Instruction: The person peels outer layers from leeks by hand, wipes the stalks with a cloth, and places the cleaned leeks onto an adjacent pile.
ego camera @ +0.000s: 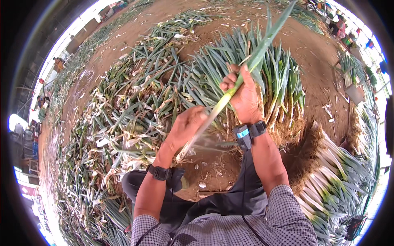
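Note:
My right hand (pixel 245 93) grips a long green onion (pixel 226 97) around its green part. The stalk slants across the view, leaves up to the right and its pale root end down to the left. Against the white shank is my left hand (pixel 187 124), fingers curled. Motion blur hides whether those fingers hold any of its skin. Beyond my right hand stands a bunch of untrimmed green onions (pixel 278 83) with brown roots. Loose stripped leaves (pixel 132 104) lie heaped to the left of my hands.
Cleaned green onions (pixel 326 184) with white shanks lie stacked at right, their roots facing me. Bare soil (pixel 215 169) shows between my knees. More onions (pixel 351 67) lie farther off at right. People (pixel 340 27) are in the distance at upper right.

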`<state>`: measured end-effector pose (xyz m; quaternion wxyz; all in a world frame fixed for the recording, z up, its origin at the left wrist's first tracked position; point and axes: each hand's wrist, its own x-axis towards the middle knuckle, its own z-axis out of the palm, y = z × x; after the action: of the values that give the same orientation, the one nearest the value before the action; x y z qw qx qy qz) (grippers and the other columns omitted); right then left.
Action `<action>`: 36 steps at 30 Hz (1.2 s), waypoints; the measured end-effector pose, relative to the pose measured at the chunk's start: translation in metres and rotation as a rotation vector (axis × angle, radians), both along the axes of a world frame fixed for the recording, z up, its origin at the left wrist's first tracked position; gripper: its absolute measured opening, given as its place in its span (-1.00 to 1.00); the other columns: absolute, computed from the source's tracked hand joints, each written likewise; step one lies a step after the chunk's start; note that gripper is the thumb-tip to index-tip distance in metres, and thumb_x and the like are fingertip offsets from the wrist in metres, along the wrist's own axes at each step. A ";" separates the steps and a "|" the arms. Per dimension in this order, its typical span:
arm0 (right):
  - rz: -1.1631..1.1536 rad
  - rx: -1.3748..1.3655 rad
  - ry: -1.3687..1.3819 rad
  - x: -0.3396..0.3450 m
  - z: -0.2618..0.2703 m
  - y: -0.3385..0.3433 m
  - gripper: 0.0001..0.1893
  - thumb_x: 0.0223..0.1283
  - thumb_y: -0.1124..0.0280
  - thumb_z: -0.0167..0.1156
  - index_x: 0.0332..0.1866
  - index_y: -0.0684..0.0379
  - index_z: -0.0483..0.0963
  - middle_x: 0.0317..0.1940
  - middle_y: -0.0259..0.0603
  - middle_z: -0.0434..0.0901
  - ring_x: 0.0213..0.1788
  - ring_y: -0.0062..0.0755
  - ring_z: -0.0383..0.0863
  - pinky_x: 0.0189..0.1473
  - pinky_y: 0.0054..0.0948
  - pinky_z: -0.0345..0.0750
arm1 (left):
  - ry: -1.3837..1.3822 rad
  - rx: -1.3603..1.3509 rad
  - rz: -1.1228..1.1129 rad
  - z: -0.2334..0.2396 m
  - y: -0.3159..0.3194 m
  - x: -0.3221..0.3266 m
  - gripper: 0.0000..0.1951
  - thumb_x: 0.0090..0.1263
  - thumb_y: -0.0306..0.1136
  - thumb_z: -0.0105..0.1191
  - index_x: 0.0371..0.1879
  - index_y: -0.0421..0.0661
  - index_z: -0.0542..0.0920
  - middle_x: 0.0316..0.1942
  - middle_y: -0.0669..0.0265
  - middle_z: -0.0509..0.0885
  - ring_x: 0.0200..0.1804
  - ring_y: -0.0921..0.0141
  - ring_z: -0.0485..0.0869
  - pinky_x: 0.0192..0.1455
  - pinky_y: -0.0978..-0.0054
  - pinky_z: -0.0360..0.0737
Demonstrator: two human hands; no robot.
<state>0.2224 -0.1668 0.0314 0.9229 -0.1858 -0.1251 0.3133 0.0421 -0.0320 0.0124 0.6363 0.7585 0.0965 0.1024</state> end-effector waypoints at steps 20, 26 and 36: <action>0.171 0.049 -0.195 0.001 -0.012 0.006 -0.43 0.31 -0.05 0.23 0.18 0.20 0.38 -0.52 -0.46 0.26 -0.52 -0.61 0.21 -0.48 -0.53 0.27 | -0.354 0.906 0.056 -0.014 -0.026 -0.010 -0.90 0.28 -0.49 0.20 -0.27 -0.21 0.62 -0.33 0.15 0.65 -0.34 0.19 0.68 -0.29 0.27 0.58; 0.176 0.054 -0.198 0.002 -0.013 0.005 -0.45 0.31 -0.04 0.24 0.16 0.20 0.38 -0.51 -0.42 0.29 -0.51 -0.57 0.25 -0.46 -0.50 0.30 | -0.207 0.683 0.142 -0.017 -0.027 -0.003 -0.94 0.26 -0.54 0.17 -0.32 -0.21 0.61 -0.44 0.10 0.65 -0.44 0.16 0.65 -0.36 0.31 0.59; 0.040 -0.127 -0.142 0.001 -0.005 0.002 -0.38 0.23 -0.11 0.29 0.15 0.20 0.37 -0.38 -0.26 0.48 -0.45 -0.49 0.37 -0.38 -0.39 0.39 | -0.045 0.158 0.226 -0.033 0.006 -0.001 -0.81 0.43 -0.45 0.03 -0.15 -0.29 0.64 -0.39 0.37 0.63 -0.36 0.62 0.49 -0.32 0.61 0.45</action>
<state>0.2239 -0.1652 0.0261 0.8917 -0.2630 -0.1736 0.3249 0.0415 -0.0258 -0.0211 0.5611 0.7880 0.1587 0.1976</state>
